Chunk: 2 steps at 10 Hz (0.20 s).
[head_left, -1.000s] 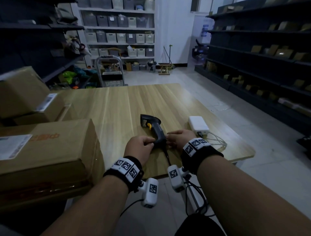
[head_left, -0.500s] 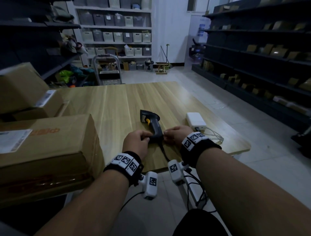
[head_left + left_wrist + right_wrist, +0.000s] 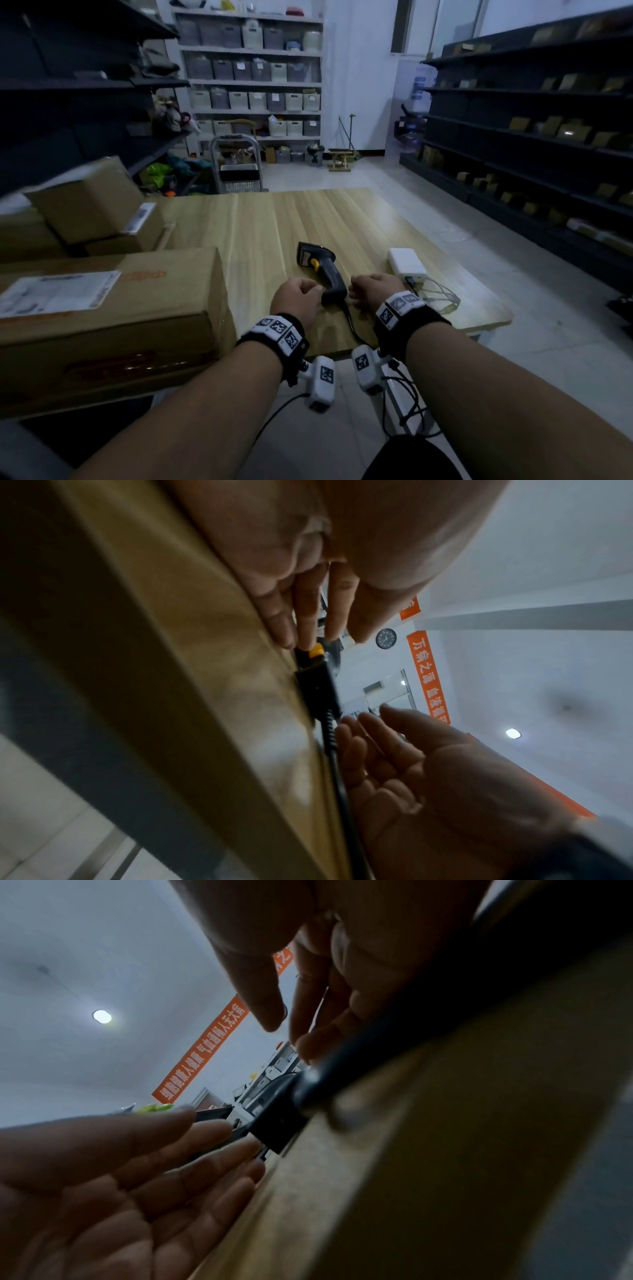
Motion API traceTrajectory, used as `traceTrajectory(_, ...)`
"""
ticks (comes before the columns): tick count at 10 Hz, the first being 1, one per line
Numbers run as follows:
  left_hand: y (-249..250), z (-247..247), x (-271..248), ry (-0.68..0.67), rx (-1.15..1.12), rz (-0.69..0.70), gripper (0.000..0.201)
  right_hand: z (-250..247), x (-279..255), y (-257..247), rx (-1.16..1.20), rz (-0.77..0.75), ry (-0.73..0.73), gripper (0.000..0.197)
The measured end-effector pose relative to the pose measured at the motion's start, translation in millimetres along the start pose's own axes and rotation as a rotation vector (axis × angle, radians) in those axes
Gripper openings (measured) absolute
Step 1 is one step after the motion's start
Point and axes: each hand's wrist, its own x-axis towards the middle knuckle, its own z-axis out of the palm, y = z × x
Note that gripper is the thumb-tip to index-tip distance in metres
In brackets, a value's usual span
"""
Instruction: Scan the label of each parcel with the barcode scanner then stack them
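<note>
A black barcode scanner (image 3: 322, 270) with a yellow trigger lies flat on the wooden table (image 3: 274, 222), its cable (image 3: 352, 325) running off the near edge. My left hand (image 3: 298, 298) sits just left of the handle's end and my right hand (image 3: 373, 289) just right of it. In the left wrist view my left hand's fingers (image 3: 304, 615) lie fairly straight, with their tips at the scanner (image 3: 316, 685). My right hand (image 3: 428, 777) shows a relaxed palm beside the cable. A large labelled parcel (image 3: 102, 308) stands at the near left, with smaller parcels (image 3: 89, 202) stacked behind it.
A white box (image 3: 406, 262) with thin cables plugged in lies right of the scanner, near the table's right edge. Dark shelving lines both sides of the room. A step stool (image 3: 236, 164) stands beyond the table's far edge.
The head view has tilted up a little. Both hands stay at the scanner's handle end. The scanner has not left the table.
</note>
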Motion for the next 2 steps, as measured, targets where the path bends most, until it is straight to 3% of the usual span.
traceTrajectory(1, 14, -8, -9, -0.001, 0.062, 0.065, 0.03, -2, -8, -8, -0.064, -0.043, -0.016, 0.019)
traceTrajectory(2, 42, -29, -24, 0.041, 0.062, 0.147, 0.029, -2, -26, -28, -0.168, -0.157, 0.015, 0.016)
